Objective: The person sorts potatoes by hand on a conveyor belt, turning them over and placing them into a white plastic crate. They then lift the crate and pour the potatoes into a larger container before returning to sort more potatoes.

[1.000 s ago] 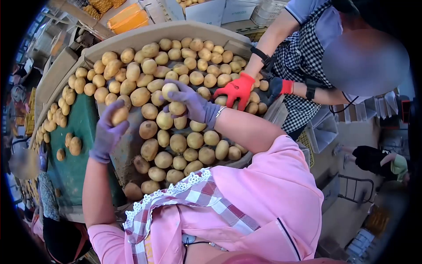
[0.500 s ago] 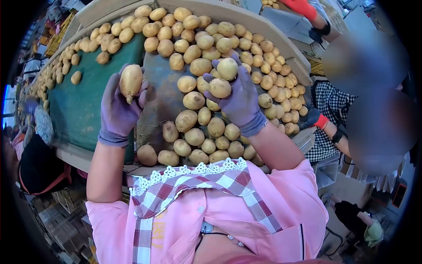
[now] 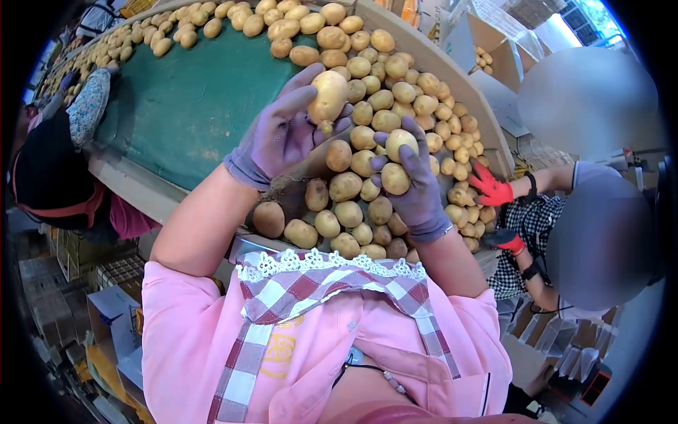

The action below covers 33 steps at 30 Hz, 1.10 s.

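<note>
In a purple glove, my left hand [image 3: 286, 138] is closed around a large, pale oval potato [image 3: 329, 95] with a small knob at its lower end. My right hand [image 3: 420, 201], gloved the same way, grips two smaller potatoes: a round, smooth yellowish potato [image 3: 402, 144] near the fingertips and a browner potato [image 3: 395, 179] below it. Both hands are held above the sorting table, over a spread of loose potatoes [image 3: 345, 186]. Dry, root-like strands [image 3: 286, 185] show just below my left wrist.
A green belt [image 3: 176, 106] runs off to the left, with potatoes along its far edge. A wooden rim [image 3: 452, 78] borders the table. At the right, a co-worker's red-gloved hand [image 3: 491, 185] touches potatoes. Another person [image 3: 53, 152] stands at the left. Cardboard boxes [image 3: 487, 46] stand beyond the rim.
The view has turned. My left hand, still holding its potato, is nearer my right hand. The co-worker's red glove has come down from the boxes onto the potatoes.
</note>
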Each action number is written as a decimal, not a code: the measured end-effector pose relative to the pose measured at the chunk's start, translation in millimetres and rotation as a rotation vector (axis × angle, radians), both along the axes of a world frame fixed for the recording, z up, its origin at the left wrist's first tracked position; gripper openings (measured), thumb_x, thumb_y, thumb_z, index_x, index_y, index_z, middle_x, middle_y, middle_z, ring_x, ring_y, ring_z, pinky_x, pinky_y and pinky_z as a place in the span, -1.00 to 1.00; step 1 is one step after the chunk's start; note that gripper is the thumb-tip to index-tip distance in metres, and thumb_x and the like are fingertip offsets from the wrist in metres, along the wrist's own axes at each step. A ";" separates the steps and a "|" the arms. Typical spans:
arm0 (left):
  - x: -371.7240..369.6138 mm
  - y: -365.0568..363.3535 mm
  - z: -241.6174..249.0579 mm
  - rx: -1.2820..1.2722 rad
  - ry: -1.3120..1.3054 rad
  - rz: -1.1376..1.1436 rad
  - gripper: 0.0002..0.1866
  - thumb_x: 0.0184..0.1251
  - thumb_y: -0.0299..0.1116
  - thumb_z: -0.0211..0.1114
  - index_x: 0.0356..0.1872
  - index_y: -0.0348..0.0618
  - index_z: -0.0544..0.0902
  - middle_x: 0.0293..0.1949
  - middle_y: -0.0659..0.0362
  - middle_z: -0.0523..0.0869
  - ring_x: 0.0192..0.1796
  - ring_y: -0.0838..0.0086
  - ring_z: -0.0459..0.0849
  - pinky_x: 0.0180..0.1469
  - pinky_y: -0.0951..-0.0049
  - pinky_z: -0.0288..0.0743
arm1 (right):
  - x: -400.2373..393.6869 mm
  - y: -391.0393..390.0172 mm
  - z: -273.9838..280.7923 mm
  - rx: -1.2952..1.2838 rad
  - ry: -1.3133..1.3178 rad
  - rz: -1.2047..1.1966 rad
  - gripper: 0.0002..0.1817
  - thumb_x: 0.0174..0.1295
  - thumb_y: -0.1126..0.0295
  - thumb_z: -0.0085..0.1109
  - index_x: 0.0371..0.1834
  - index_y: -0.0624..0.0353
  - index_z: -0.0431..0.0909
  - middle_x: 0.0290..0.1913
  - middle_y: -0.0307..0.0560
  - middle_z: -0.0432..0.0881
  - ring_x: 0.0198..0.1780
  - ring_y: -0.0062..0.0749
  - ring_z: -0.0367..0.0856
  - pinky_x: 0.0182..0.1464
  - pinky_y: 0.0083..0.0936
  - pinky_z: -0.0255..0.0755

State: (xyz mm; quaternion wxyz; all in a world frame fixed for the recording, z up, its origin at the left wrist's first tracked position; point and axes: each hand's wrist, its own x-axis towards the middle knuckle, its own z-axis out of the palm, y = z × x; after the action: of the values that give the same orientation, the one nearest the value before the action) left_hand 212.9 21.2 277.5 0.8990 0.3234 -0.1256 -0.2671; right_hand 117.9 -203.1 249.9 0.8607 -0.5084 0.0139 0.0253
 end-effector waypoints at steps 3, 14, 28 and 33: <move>2.7 -2.7 -4.8 -0.005 0.158 -0.081 -0.45 0.51 -0.31 0.19 0.47 0.04 0.30 0.24 0.03 0.55 0.17 0.18 0.65 0.26 0.22 0.59 | -3.9 2.6 -1.2 0.193 0.170 -0.056 -0.29 0.42 0.15 0.12 0.56 -0.11 0.01 0.20 -0.01 0.51 0.04 -0.31 0.65 -0.07 -0.34 0.67; 0.0 -11.1 -9.0 0.490 0.096 -0.012 -0.40 0.49 -0.30 0.12 0.52 -0.02 0.26 0.11 0.03 0.61 -0.36 0.62 0.52 -0.58 0.78 0.26 | -21.4 41.1 -31.8 0.318 0.359 0.198 -0.23 0.30 0.16 0.23 0.51 -0.10 0.05 0.16 -0.06 0.42 0.00 -0.26 0.64 -0.11 -0.20 0.66; -21.7 -27.3 21.5 0.818 0.016 -0.092 -0.29 0.38 -0.06 0.18 0.50 -0.09 0.27 0.11 -0.01 0.66 -0.47 0.70 0.46 -0.60 0.74 0.20 | 74.0 -406.9 -10.6 0.533 -0.204 -0.785 -0.38 0.35 0.12 0.17 0.34 0.26 0.26 0.17 0.08 0.48 0.06 -0.09 0.61 0.06 -0.18 0.59; -28.3 -50.6 31.4 0.932 0.003 -0.297 -0.27 0.32 -0.07 0.22 0.49 -0.09 0.29 0.01 0.10 0.68 -0.45 0.66 0.49 -0.53 0.72 0.22 | 36.3 -207.0 -0.8 -0.117 0.062 -0.518 -0.32 0.32 0.22 0.25 0.46 0.17 0.24 0.27 -0.07 0.45 0.22 -0.29 0.52 0.11 -0.33 0.53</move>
State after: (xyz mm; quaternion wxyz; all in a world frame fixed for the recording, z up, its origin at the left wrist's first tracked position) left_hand 184.6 -29.4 308.9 0.6108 0.6698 -0.0360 -0.4207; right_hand 154.2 -410.1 249.1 0.8069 -0.5356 0.1712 -0.1812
